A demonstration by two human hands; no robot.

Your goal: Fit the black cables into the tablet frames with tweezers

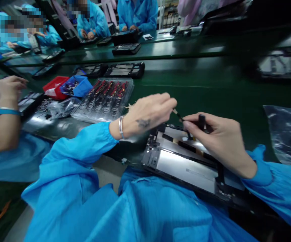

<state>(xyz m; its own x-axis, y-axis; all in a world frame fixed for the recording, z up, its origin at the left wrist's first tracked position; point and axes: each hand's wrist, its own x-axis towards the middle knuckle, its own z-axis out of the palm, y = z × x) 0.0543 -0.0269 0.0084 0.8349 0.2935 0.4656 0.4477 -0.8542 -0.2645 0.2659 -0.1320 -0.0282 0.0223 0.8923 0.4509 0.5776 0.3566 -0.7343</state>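
My left hand (151,109) is closed in a pinch on one end of a small dark strip (178,115), perhaps a flex cable or small part with wires. The other end meets the fingertips of my right hand (218,141), which is also closed. A black-ended tool (202,120) sticks up between the right thumb and fingers; its kind is not clear. Beneath both hands an opened tablet (188,169) lies tilted at the table edge, showing silvery plates and dark tape strips. My right hand covers part of its far side.
A clear tray (102,101) of small red and black parts stands left, by a red bin (56,86), a blue bin (77,86) and a plastic bag (63,107). Another bag (288,134) lies right. More open tablets (125,70) sit behind. A neighbour's hand (10,87) works at left.
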